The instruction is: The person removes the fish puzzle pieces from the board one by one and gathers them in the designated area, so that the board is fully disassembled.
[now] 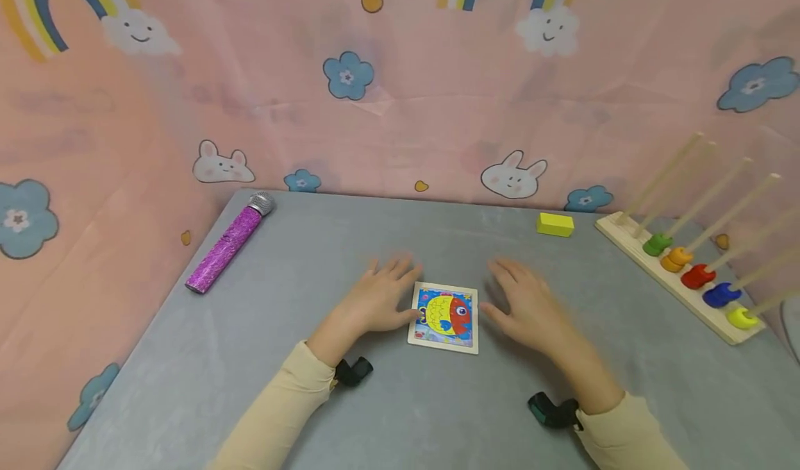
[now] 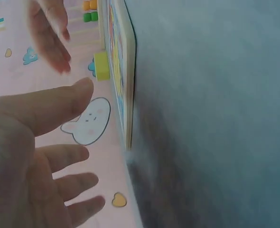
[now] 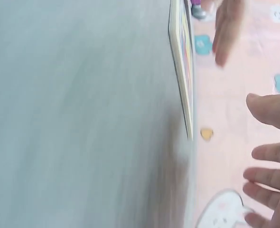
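A small square jigsaw puzzle (image 1: 444, 317) with a wooden rim lies flat on the grey table, showing a yellow and red fish on blue. My left hand (image 1: 380, 296) hovers at its left side, fingers spread, the thumb tip overlapping the puzzle's left edge in the head view. Off the right side is my right hand (image 1: 530, 307), its fingers extended and nothing in its grasp. Both wrist views show the hands above the table with loosely straight fingers, the puzzle (image 2: 126, 71) seen edge-on beside them.
A purple glittery microphone (image 1: 228, 248) lies at the table's left edge. Toward the back right sits a yellow block (image 1: 555, 224). Along the right edge stands a wooden peg rack (image 1: 671, 275) with coloured beads on slanting rods. A pink patterned cloth (image 1: 400, 123) hangs behind.
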`<move>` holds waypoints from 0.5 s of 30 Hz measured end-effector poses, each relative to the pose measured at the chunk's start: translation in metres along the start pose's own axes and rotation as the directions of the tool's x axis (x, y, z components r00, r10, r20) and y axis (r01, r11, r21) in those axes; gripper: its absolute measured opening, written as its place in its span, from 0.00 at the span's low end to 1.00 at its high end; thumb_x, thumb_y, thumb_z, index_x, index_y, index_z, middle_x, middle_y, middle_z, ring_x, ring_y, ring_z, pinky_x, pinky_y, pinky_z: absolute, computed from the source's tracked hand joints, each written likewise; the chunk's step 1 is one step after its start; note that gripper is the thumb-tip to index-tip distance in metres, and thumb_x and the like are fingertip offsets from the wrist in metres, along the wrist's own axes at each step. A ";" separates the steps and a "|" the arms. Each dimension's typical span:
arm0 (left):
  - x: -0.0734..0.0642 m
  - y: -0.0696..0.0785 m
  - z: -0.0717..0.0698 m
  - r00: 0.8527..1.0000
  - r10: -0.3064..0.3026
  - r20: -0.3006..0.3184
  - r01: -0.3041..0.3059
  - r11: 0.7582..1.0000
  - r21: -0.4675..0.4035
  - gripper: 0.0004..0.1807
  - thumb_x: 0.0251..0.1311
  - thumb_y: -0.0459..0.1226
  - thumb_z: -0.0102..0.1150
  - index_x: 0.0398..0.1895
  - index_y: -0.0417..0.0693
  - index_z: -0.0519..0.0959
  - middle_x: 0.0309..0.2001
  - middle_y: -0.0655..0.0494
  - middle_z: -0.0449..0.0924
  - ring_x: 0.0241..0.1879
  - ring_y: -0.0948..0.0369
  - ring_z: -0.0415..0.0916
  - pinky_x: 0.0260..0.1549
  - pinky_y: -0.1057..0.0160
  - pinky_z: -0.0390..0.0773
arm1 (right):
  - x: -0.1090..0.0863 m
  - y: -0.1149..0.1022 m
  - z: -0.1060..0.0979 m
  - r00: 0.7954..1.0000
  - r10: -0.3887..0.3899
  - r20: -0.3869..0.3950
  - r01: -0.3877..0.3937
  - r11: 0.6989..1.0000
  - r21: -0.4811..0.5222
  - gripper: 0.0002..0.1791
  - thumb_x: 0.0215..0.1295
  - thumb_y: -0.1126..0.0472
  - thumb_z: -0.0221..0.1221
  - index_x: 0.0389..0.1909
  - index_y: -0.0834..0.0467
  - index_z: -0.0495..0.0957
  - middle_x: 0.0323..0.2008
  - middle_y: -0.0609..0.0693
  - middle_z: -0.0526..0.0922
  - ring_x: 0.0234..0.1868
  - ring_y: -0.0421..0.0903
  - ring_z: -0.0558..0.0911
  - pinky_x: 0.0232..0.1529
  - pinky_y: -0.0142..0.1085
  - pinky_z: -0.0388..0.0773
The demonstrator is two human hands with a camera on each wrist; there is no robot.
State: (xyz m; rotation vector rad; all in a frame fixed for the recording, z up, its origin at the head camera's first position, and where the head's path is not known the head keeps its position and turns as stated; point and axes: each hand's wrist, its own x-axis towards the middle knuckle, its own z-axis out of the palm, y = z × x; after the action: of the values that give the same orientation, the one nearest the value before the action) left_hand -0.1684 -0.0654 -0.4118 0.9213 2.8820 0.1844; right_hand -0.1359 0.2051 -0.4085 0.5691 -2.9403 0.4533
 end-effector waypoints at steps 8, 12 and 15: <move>0.007 -0.004 0.009 0.995 0.096 -0.003 -0.092 0.941 -0.324 0.37 0.60 0.47 0.60 0.69 0.40 0.63 0.71 0.46 0.59 0.71 0.53 0.57 0.68 0.54 0.59 | 0.028 -0.029 0.017 0.995 -0.084 0.054 0.071 0.974 0.215 0.33 0.59 0.54 0.64 0.62 0.65 0.68 0.59 0.61 0.74 0.61 0.58 0.71 0.60 0.54 0.70; 0.010 -0.009 0.020 0.993 0.107 -0.042 -0.114 0.900 -0.420 0.36 0.60 0.46 0.61 0.68 0.38 0.64 0.69 0.45 0.61 0.70 0.53 0.58 0.67 0.57 0.61 | 0.035 -0.036 0.024 0.992 -0.094 0.089 0.063 0.950 0.304 0.29 0.59 0.55 0.65 0.59 0.64 0.72 0.54 0.58 0.77 0.54 0.55 0.76 0.55 0.50 0.76; 0.012 -0.012 0.029 0.990 0.112 -0.080 -0.137 0.885 -0.446 0.35 0.60 0.45 0.62 0.67 0.38 0.66 0.68 0.45 0.64 0.69 0.53 0.60 0.67 0.56 0.62 | 0.038 -0.038 0.030 0.990 -0.092 0.111 0.047 0.932 0.358 0.26 0.58 0.56 0.65 0.56 0.63 0.74 0.49 0.55 0.79 0.48 0.50 0.79 0.50 0.44 0.79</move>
State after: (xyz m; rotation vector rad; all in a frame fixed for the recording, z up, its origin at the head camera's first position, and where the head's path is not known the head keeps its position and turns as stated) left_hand -0.1809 -0.0658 -0.4426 1.0110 2.6359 0.8601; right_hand -0.1583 0.1488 -0.4209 0.7645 -2.9578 0.9877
